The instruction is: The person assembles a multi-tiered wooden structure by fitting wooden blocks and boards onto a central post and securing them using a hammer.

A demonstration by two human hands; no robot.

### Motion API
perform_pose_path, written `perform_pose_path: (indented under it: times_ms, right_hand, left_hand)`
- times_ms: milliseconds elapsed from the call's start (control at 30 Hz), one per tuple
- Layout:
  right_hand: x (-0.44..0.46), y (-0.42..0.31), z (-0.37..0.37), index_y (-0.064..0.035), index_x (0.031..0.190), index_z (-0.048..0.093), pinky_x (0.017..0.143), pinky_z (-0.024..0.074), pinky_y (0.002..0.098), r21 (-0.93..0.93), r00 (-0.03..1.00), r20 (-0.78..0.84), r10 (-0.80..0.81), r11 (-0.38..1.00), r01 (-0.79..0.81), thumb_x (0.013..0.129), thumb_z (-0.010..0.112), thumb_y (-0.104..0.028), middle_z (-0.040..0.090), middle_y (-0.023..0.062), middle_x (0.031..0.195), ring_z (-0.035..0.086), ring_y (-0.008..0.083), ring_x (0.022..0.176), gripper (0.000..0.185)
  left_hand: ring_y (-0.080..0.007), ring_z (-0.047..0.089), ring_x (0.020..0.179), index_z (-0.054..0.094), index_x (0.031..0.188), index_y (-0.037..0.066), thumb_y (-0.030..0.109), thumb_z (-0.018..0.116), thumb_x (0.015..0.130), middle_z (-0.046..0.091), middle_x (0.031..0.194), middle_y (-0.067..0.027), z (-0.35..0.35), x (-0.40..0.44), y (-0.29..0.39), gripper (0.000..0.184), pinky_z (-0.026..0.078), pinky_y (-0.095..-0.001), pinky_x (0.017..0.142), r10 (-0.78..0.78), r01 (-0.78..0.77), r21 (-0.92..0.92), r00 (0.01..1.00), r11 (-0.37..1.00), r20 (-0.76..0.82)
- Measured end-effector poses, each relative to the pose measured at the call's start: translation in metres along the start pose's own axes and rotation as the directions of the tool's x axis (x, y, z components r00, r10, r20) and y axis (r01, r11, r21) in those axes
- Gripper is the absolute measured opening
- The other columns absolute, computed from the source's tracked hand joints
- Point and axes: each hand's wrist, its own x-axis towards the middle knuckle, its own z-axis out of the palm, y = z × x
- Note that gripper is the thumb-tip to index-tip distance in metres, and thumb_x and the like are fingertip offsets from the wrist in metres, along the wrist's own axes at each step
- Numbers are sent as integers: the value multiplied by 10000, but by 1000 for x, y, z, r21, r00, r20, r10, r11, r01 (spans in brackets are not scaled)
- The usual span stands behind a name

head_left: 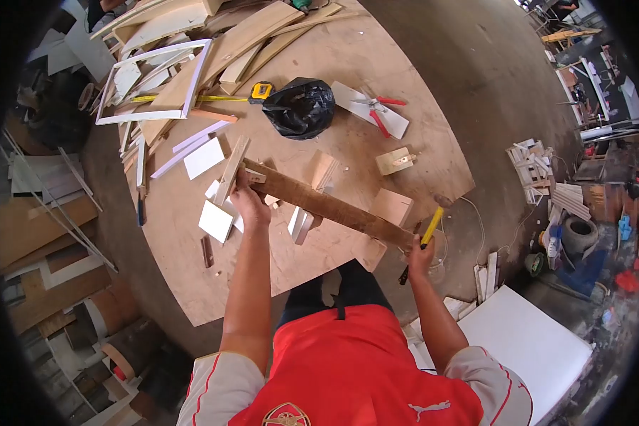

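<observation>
So, held by the left hand [250, 204] at one end and the right hand [420, 260] at the other: one long brown board [326, 204], up over the table [397, 64]. Slanting from far left to near right, with both hands wrapped on it and neither one nearer. Also tucked in the right hand, a yellow tool [432, 226], maybe a hammer. Just by the left hand, a pale wood strip [231, 170] set across the board's end. Flat, narrow and rough-looking, that brown wood. Below and around, chunky wood blocks [392, 206] with square corners. Farther out, a crinkly black plastic bag [298, 106], between a yellow tape measure [260, 92] and red-handled pliers [376, 106]. Past these, a thin white frame [199, 74] and piled planks [255, 35].
</observation>
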Motion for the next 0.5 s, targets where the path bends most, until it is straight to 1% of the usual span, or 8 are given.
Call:
perform_pose_path:
  times_ms: [33,133,167,267,333,367,467,500]
  right_hand:
    - [4,6,-1,-113,1212,523,458,513,294,16,994,17,104,994,-104,1039,607,-333,593,47,822,611,128,585,292]
    - [8,4,-5,-137,1307,508,428,509,296,-38,977,4,212,977,-212,1050,577,-365,600,73,811,611,152,496,350]
    - [13,15,-10,-162,1357,501,401,505,313,-50,971,59,234,972,-231,1053,557,-405,602,87,796,613,179,460,394]
    - [6,5,-10,-191,1364,491,401,513,330,-119,944,56,326,941,-318,1053,539,-443,615,101,792,615,196,456,403]
    - [10,6,-12,-206,1381,470,400,513,341,-92,928,60,369,927,-362,1055,516,-470,619,110,790,616,210,456,422]
    - [11,7,-14,-214,1390,459,399,513,346,-82,917,67,393,918,-387,1057,505,-484,620,114,789,617,218,455,431]
    - [15,10,-21,-232,1430,396,410,523,359,-46,874,155,460,887,-459,1059,481,-509,636,144,836,639,244,485,471]
    - [17,11,-21,-235,1437,382,424,530,365,-11,856,186,483,872,-490,1056,480,-522,642,153,882,649,255,506,487]
  left_hand:
    - [-205,683,943,567,1257,131,340,738,952,635,1128,-50,0,1,-1,407,601,-365,686,15,-15,-2,1000,1000,8]
    - [-206,677,955,567,1252,129,356,745,946,631,1130,-45,-1,5,-1,421,600,-365,709,-1,1,31,1000,1000,-23]
    - [-197,676,939,581,1235,131,371,746,945,635,1127,-46,0,4,-1,411,598,-349,698,-10,11,26,999,1000,-47]
    - [-197,686,921,588,1226,134,384,738,950,636,1124,-48,-7,13,-12,402,602,-337,685,-5,5,9,1000,1000,-23]
    - [-202,709,897,573,1232,114,412,715,960,652,1075,-52,3,3,-2,429,624,-341,693,5,-5,36,1000,999,-12]
    - [-199,710,895,565,1235,104,415,711,961,654,1065,-52,7,0,0,439,625,-340,696,1,1,46,999,999,-36]
    - [-196,710,891,548,1239,86,420,703,964,654,1059,-55,18,-11,8,460,625,-339,699,3,2,78,997,997,-71]
    - [-197,710,890,544,1240,81,422,701,964,653,1061,-57,20,-12,10,465,624,-338,699,11,-4,86,997,996,-78]
